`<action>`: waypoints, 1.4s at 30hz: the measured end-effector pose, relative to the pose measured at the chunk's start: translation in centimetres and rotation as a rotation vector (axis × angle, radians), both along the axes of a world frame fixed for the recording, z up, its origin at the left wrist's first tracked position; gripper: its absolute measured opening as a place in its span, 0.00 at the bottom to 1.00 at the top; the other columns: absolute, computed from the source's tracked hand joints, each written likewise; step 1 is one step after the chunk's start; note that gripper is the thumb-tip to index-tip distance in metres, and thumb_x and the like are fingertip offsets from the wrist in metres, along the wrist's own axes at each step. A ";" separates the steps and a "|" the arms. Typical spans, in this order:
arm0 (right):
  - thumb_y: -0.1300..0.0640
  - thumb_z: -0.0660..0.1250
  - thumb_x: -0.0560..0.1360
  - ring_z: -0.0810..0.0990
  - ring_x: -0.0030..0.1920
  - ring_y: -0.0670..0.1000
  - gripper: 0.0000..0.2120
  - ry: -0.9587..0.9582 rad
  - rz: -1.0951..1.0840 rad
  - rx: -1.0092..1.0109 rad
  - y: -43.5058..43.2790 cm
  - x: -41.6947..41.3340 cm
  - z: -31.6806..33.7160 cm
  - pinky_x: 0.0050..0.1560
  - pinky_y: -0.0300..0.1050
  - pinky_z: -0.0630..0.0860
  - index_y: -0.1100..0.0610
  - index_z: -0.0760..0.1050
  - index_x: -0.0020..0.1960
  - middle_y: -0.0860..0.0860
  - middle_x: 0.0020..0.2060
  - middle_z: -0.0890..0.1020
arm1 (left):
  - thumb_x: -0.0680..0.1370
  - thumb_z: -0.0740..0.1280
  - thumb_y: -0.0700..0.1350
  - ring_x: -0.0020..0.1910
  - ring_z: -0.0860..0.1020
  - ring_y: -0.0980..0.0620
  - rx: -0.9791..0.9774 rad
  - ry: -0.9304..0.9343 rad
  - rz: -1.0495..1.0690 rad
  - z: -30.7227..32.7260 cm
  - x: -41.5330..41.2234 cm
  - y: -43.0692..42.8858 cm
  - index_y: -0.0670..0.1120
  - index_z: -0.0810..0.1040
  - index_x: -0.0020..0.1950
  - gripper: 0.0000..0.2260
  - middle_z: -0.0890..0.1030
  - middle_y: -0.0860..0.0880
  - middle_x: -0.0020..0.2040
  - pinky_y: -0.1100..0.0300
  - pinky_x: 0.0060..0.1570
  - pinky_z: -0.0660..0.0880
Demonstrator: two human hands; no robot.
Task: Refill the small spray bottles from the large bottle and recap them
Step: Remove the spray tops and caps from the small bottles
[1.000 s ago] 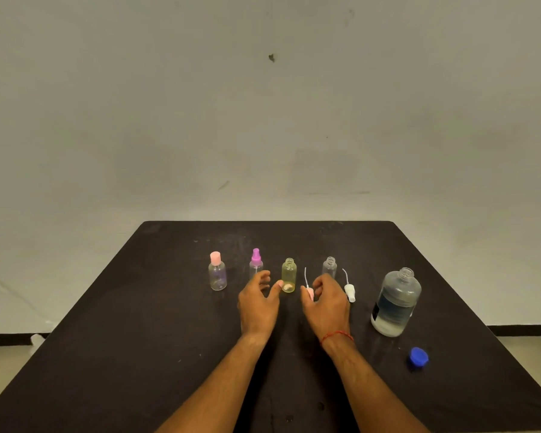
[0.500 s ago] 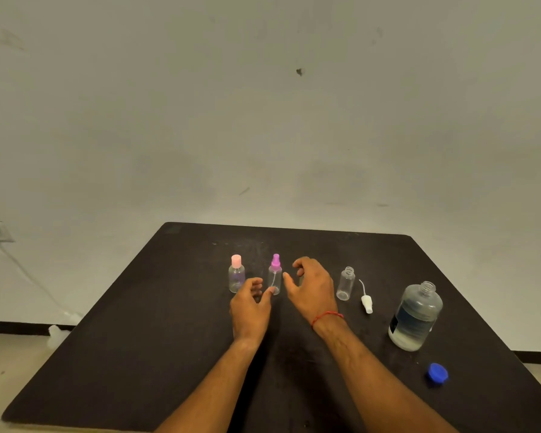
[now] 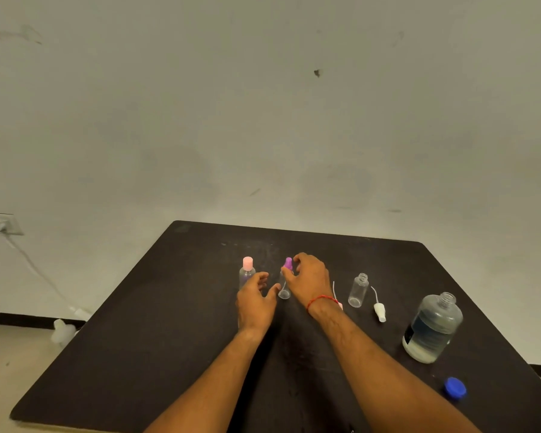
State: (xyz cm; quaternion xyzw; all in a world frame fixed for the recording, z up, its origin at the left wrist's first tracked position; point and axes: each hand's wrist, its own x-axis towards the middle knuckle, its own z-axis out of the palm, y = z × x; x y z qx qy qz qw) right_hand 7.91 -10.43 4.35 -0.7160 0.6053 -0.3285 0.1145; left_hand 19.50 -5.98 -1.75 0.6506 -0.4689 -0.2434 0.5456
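On the black table (image 3: pixel 175 323) stand a pink-capped bottle (image 3: pixel 247 271) and a purple-capped spray bottle (image 3: pixel 285 285). My right hand (image 3: pixel 311 281) curls its thumb and fingers round that bottle's purple top. Just left of the bottle's base, my left hand (image 3: pixel 256 303) hovers with relaxed fingers, its thumb close to the bottle. An uncapped small clear bottle (image 3: pixel 359 290) stands to the right, with a white spray head (image 3: pixel 379 311) lying beside it. A pink spray head (image 3: pixel 339 305) peeks out behind my right wrist. The large bottle (image 3: pixel 433 328) stands uncapped at the right, partly filled. The yellowish bottle is hidden.
A blue cap (image 3: pixel 455 388) lies near the table's right front edge. A white wall rises behind the table. On the floor at the left lie a cable and a small white object (image 3: pixel 62 332).
My right hand has left the pink spray head and moved left to the purple-capped bottle. My left hand has shifted left beside that bottle. The view has turned left.
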 end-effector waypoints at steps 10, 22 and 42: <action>0.50 0.70 0.76 0.76 0.40 0.45 0.06 -0.001 -0.032 0.106 -0.8 1.0 0.1 0.48 0.40 0.76 0.52 0.77 0.47 0.47 0.40 0.78 | 0.76 0.75 0.43 0.62 0.78 0.53 0.012 -0.005 -0.033 -0.3 -0.6 -0.8 0.46 0.78 0.66 0.19 0.81 0.48 0.63 0.59 0.62 0.76; 0.50 0.71 0.75 0.77 0.36 0.44 0.06 -0.122 0.054 0.016 1.5 0.5 1.8 0.39 0.37 0.75 0.53 0.78 0.44 0.47 0.36 0.79 | 0.80 0.70 0.40 0.51 0.81 0.60 -0.107 0.046 -0.093 1.0 -1.7 0.0 0.53 0.82 0.52 0.07 0.83 0.57 0.49 0.74 0.46 0.76; 0.63 0.70 0.74 0.78 0.52 0.50 0.17 -0.150 0.240 0.112 3.8 -0.2 4.6 0.57 0.45 0.78 0.51 0.74 0.60 0.50 0.52 0.79 | 0.78 0.72 0.39 0.49 0.82 0.57 -0.162 -0.124 -0.093 2.7 -1.9 2.1 0.47 0.83 0.57 0.09 0.84 0.53 0.47 0.65 0.51 0.79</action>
